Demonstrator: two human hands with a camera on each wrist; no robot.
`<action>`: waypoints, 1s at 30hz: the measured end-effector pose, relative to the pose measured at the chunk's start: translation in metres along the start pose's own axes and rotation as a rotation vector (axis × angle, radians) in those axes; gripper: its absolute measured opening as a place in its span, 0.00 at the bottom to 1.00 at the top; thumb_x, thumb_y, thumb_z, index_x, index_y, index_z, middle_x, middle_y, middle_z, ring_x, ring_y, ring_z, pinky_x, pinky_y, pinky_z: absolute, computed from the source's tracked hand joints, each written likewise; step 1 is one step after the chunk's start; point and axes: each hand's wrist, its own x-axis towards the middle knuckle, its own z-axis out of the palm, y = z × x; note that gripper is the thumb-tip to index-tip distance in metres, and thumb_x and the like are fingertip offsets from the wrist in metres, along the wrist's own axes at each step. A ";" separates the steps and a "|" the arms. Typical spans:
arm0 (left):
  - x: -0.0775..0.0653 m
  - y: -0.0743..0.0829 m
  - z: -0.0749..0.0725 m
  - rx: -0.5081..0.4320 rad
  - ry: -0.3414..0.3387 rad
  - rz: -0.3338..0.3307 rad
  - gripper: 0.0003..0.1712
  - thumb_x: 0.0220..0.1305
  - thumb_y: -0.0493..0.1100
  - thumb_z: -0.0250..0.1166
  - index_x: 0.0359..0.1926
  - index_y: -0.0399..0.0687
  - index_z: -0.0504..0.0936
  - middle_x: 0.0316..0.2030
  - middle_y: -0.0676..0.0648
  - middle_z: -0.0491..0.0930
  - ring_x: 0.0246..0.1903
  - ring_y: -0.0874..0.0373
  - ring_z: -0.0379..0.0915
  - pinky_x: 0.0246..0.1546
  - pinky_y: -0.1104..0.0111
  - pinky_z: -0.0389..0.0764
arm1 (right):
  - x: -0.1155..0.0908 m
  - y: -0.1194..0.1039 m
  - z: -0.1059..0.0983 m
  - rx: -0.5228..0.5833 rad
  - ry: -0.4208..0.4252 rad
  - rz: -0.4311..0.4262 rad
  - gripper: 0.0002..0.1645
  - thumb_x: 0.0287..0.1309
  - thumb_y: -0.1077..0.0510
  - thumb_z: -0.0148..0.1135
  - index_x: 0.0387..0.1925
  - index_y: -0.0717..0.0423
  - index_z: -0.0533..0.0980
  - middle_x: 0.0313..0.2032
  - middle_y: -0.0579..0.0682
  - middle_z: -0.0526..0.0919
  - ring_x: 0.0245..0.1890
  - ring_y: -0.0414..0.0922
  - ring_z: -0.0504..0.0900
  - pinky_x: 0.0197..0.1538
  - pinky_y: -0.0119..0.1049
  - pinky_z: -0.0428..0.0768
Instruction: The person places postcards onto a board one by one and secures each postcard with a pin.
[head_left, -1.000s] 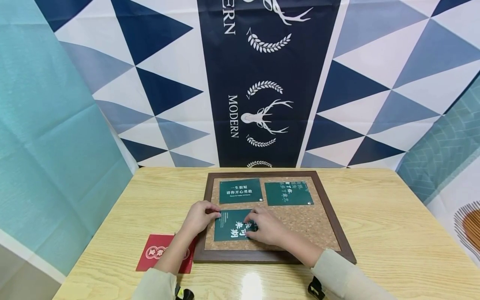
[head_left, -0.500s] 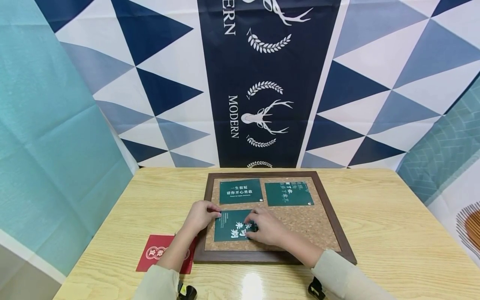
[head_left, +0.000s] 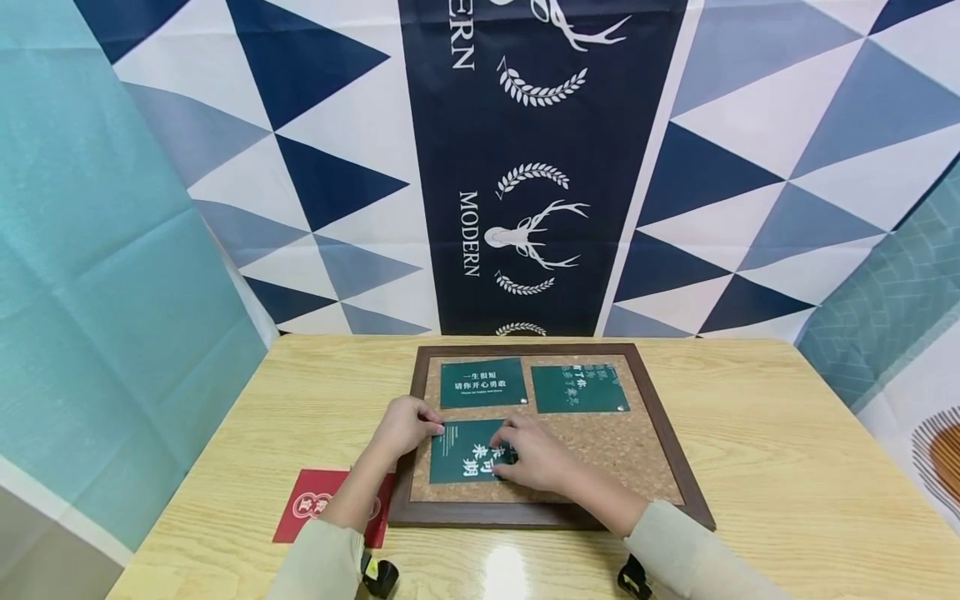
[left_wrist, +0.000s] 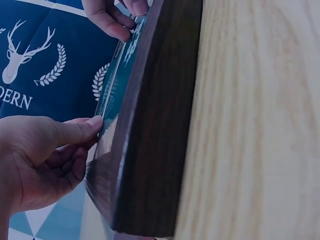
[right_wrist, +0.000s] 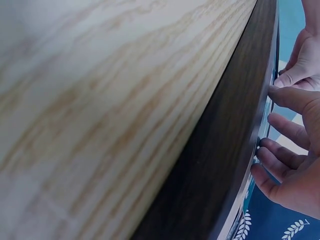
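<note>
A green card (head_left: 457, 467) with white characters lies on the lower left of a framed cork board (head_left: 600, 454). At the card's upper left corner, my left hand (head_left: 407, 427) pinches with thumb and fingers; whether a pin is between them is hidden. My right hand (head_left: 534, 454) rests on the card's right side, thumb and fingertips spread apart and touching it. Part of the writing is covered by that hand. In the left wrist view the left thumb (left_wrist: 82, 131) meets the card's edge. The right wrist view has the right fingers (right_wrist: 280, 150) against the board's face.
Two more green cards, one upper left (head_left: 480, 385) and one upper right (head_left: 579, 392), are on the board, each with a small pale pin at its lower right corner. A red card (head_left: 300, 517) lies on the wooden table (head_left: 787, 467), partly under the left forearm.
Both hands and the card stay almost where they were. The left sleeve has shifted very slightly right, and the whole head view has drifted a little.
</note>
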 end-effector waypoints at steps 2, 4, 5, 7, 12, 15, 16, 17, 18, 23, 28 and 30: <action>0.002 0.002 0.000 0.002 -0.015 -0.013 0.02 0.47 0.41 0.67 0.22 0.47 0.84 0.28 0.50 0.81 0.27 0.60 0.71 0.22 0.73 0.72 | 0.000 0.000 0.000 0.002 0.001 0.000 0.16 0.44 0.47 0.65 0.37 0.48 0.78 0.37 0.45 0.72 0.39 0.42 0.69 0.42 0.40 0.71; 0.003 0.003 0.000 0.009 -0.030 -0.024 0.03 0.47 0.40 0.67 0.21 0.48 0.84 0.27 0.50 0.80 0.26 0.60 0.70 0.21 0.73 0.71 | 0.000 0.001 0.000 0.007 0.000 0.001 0.16 0.44 0.47 0.65 0.36 0.49 0.78 0.37 0.44 0.72 0.39 0.42 0.69 0.41 0.40 0.71; 0.004 0.003 -0.001 0.011 -0.036 -0.026 0.03 0.47 0.40 0.67 0.21 0.48 0.84 0.27 0.50 0.80 0.25 0.60 0.70 0.21 0.73 0.71 | 0.001 0.001 0.000 0.007 0.000 0.000 0.16 0.44 0.47 0.65 0.36 0.49 0.78 0.37 0.44 0.72 0.39 0.42 0.69 0.41 0.40 0.71; 0.005 0.003 -0.002 0.012 -0.039 -0.029 0.03 0.47 0.40 0.68 0.21 0.47 0.84 0.26 0.49 0.80 0.25 0.60 0.70 0.20 0.73 0.71 | 0.001 0.001 0.000 0.011 -0.001 -0.001 0.16 0.44 0.47 0.65 0.36 0.49 0.78 0.37 0.44 0.72 0.39 0.42 0.69 0.42 0.40 0.71; 0.005 0.003 -0.004 0.023 -0.046 -0.026 0.03 0.46 0.40 0.68 0.21 0.47 0.84 0.26 0.50 0.80 0.24 0.61 0.70 0.20 0.73 0.70 | 0.002 0.001 0.000 0.015 -0.009 -0.011 0.17 0.45 0.47 0.65 0.37 0.49 0.77 0.37 0.45 0.72 0.39 0.42 0.69 0.42 0.40 0.71; 0.006 0.004 -0.004 0.027 -0.060 -0.021 0.03 0.47 0.40 0.67 0.21 0.47 0.84 0.27 0.49 0.80 0.25 0.60 0.69 0.20 0.73 0.70 | 0.003 0.002 -0.001 0.013 -0.009 -0.014 0.17 0.44 0.47 0.65 0.37 0.49 0.78 0.37 0.45 0.72 0.39 0.42 0.70 0.42 0.41 0.71; 0.006 0.005 -0.004 0.028 -0.064 -0.020 0.03 0.47 0.40 0.67 0.21 0.47 0.84 0.27 0.49 0.80 0.25 0.60 0.69 0.20 0.73 0.70 | 0.003 0.002 -0.001 0.015 -0.007 -0.014 0.17 0.44 0.47 0.65 0.36 0.49 0.78 0.37 0.45 0.72 0.39 0.43 0.70 0.42 0.41 0.71; 0.006 0.006 -0.004 0.028 -0.067 -0.021 0.03 0.47 0.40 0.67 0.21 0.47 0.84 0.27 0.49 0.80 0.25 0.60 0.69 0.20 0.73 0.70 | 0.003 0.002 -0.002 0.015 -0.007 -0.013 0.17 0.44 0.47 0.65 0.36 0.49 0.78 0.37 0.45 0.72 0.39 0.43 0.70 0.42 0.41 0.71; 0.006 0.007 -0.004 0.029 -0.069 -0.022 0.03 0.47 0.40 0.67 0.21 0.46 0.84 0.27 0.49 0.80 0.25 0.60 0.69 0.20 0.73 0.70 | 0.003 0.002 -0.002 0.013 -0.006 -0.013 0.17 0.44 0.47 0.65 0.36 0.49 0.78 0.37 0.45 0.72 0.40 0.43 0.70 0.42 0.41 0.71; 0.007 0.008 -0.004 0.038 -0.073 -0.028 0.03 0.47 0.39 0.68 0.21 0.46 0.84 0.27 0.49 0.79 0.25 0.60 0.69 0.19 0.74 0.69 | 0.003 0.002 -0.002 0.004 -0.011 -0.014 0.17 0.44 0.46 0.65 0.36 0.49 0.77 0.37 0.45 0.72 0.40 0.42 0.70 0.42 0.40 0.71; 0.004 0.007 -0.005 0.020 -0.066 -0.025 0.03 0.47 0.40 0.67 0.22 0.45 0.84 0.29 0.49 0.81 0.27 0.60 0.70 0.22 0.73 0.72 | 0.002 0.001 -0.001 0.009 -0.009 -0.014 0.16 0.44 0.46 0.65 0.36 0.49 0.78 0.37 0.44 0.72 0.39 0.42 0.70 0.41 0.40 0.71; 0.002 0.006 -0.004 0.013 -0.062 -0.022 0.03 0.47 0.40 0.67 0.23 0.45 0.84 0.29 0.48 0.81 0.28 0.60 0.71 0.24 0.73 0.73 | 0.002 0.001 -0.001 0.007 -0.007 -0.015 0.16 0.45 0.46 0.65 0.36 0.49 0.77 0.36 0.44 0.72 0.39 0.42 0.70 0.41 0.40 0.71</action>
